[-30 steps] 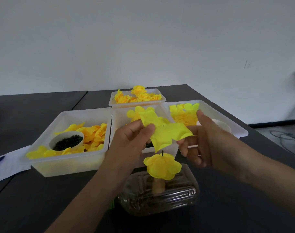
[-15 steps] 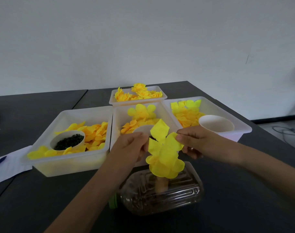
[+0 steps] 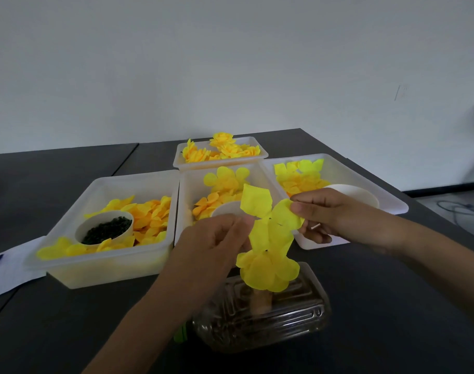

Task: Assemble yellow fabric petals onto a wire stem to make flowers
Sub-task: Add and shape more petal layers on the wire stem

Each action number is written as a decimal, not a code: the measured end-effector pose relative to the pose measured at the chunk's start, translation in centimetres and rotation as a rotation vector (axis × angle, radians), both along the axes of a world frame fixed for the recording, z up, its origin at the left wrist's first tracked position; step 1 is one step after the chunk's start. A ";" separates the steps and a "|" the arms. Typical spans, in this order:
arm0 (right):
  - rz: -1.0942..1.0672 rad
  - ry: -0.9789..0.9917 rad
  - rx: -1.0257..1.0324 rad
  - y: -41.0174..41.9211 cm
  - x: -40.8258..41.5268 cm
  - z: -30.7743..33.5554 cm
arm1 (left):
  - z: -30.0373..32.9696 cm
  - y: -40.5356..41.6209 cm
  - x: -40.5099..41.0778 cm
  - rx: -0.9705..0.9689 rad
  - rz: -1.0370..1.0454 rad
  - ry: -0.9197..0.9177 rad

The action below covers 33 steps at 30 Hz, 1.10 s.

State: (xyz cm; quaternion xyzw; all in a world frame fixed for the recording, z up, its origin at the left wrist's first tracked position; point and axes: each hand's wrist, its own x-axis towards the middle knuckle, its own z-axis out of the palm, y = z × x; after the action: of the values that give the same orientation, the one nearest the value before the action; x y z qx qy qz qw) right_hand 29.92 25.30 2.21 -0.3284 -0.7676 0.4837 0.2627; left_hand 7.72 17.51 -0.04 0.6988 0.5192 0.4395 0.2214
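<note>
Fingers of left hand [image 3: 217, 238] pinch left edge of yellow petal piece [image 3: 268, 222]; fingers of right hand [image 3: 325, 211] pinch its right lobe. Compared with half second ago, petal piece more spread between hands, upper lobe standing up, hands little further apart. Piece sits just above finished petal layer [image 3: 267, 268], same spot as before, over clear plastic bottle [image 3: 257, 319] lying on table [image 3: 392, 319]. White trays [image 3: 109, 265] with loose petals behind.
</note>
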 end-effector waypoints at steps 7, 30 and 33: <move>-0.010 0.017 -0.082 0.8 0.0 -1.0 | -0.2 0.6 0.2 0.025 0.046 0.081; -0.046 0.034 -0.144 1.2 0.4 -1.9 | -0.4 2.8 -0.5 -0.246 -0.158 -0.260; -0.037 0.022 -0.130 1.3 0.5 -2.1 | -0.5 2.9 -0.5 -0.185 -0.170 -0.206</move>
State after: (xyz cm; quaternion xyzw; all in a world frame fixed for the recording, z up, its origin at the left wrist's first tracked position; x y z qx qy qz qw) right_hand 30.38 26.58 0.09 -0.3536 -0.7256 0.5310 0.2581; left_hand 7.23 20.44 -0.55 0.6680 0.4709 0.4387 0.3734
